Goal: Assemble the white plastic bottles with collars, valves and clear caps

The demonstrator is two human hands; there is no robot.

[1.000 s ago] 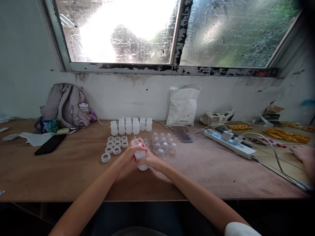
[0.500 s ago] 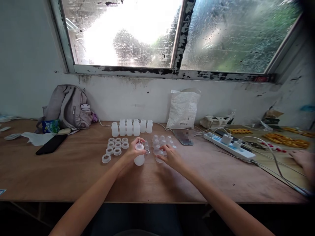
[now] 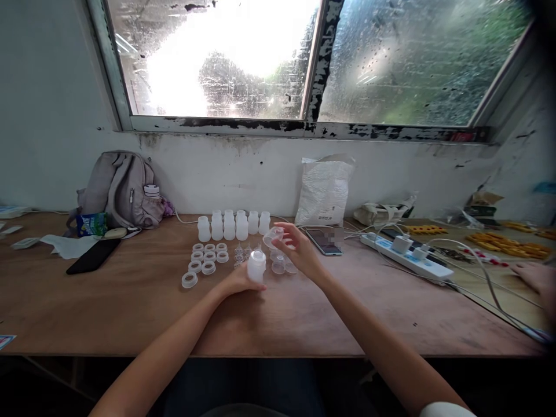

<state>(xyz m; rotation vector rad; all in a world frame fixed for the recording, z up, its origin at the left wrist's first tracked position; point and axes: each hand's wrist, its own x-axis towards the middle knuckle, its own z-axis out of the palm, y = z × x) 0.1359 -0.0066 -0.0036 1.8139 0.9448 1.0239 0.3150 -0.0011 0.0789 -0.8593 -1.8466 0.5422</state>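
My left hand [image 3: 241,279] is wrapped round a frosted white bottle [image 3: 256,267], held tilted above the wooden table. In my right hand [image 3: 296,246] is a clear cap [image 3: 273,237], pinched in the fingers just up and right of the bottle, not touching it. More clear caps [image 3: 278,265] stand below my right hand. Small clear nipples [image 3: 238,253] sit left of the held bottle. White rings [image 3: 208,267] lie in rows farther left. Behind them stands a row of white bottles [image 3: 229,226].
At the left are a grey backpack [image 3: 117,191] and a black phone [image 3: 93,256]. Another phone [image 3: 325,241] lies near a white bag [image 3: 325,191]. A power strip [image 3: 406,258] with cables is at the right, and another person's hand [image 3: 532,275] rests beyond it.
My left hand has moved the bottle right and tilted it. My right hand has lifted a clear cap from the group and moved up and slightly left.
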